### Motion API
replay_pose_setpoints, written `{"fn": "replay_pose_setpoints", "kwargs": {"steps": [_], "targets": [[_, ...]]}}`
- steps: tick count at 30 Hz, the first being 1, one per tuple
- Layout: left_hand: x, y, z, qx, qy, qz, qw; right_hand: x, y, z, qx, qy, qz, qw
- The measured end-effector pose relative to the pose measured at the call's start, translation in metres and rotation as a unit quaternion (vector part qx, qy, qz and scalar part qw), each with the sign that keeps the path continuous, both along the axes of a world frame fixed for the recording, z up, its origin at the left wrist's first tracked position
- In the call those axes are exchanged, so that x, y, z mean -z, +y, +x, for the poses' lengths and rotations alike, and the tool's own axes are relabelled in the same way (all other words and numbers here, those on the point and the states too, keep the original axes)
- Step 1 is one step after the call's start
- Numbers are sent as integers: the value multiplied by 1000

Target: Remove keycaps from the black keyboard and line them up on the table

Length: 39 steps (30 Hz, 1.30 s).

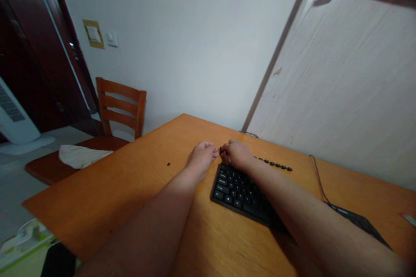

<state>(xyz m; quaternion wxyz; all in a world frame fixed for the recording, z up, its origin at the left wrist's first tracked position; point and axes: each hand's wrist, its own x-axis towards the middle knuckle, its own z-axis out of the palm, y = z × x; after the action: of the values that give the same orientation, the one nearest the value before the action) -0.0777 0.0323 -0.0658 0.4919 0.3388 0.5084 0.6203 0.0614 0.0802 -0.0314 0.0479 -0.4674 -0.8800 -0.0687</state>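
A black keyboard [224,188] lies on the wooden table, its right part hidden under my right forearm. Just beyond its far left corner my two hands almost meet. My right hand [238,154] is closed, with a small black keycap [221,150] at its fingertips. My left hand [203,156] is pinched beside that keycap; whatever sits between its fingers is too small to make out. Behind my right hand runs a row of loose black keycaps [277,165], partly covered by the hand. Another small black piece [168,164] lies alone, left of my left hand.
The table [156,194] meets a pale wall at the back. A wooden chair [121,106] with a white cloth [81,156] stands at the left. On the right are a thin cable [318,175] and a dark flat object [360,218], partly behind my right forearm.
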Motion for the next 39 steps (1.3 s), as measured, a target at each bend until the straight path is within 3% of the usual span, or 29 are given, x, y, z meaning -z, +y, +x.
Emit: {"fn": "replay_pose_setpoints", "kwargs": {"steps": [27, 34, 39], "targets": [[-1, -1, 2, -4, 7, -3, 1000, 6, 3, 1, 4, 5, 4, 1000], [-1, -2, 1, 2, -10, -11, 1000, -3, 1, 10, 14, 75, 8, 997], [-1, -2, 1, 11, 6, -11, 1000, -5, 3, 22, 9, 206, -53, 977]]}}
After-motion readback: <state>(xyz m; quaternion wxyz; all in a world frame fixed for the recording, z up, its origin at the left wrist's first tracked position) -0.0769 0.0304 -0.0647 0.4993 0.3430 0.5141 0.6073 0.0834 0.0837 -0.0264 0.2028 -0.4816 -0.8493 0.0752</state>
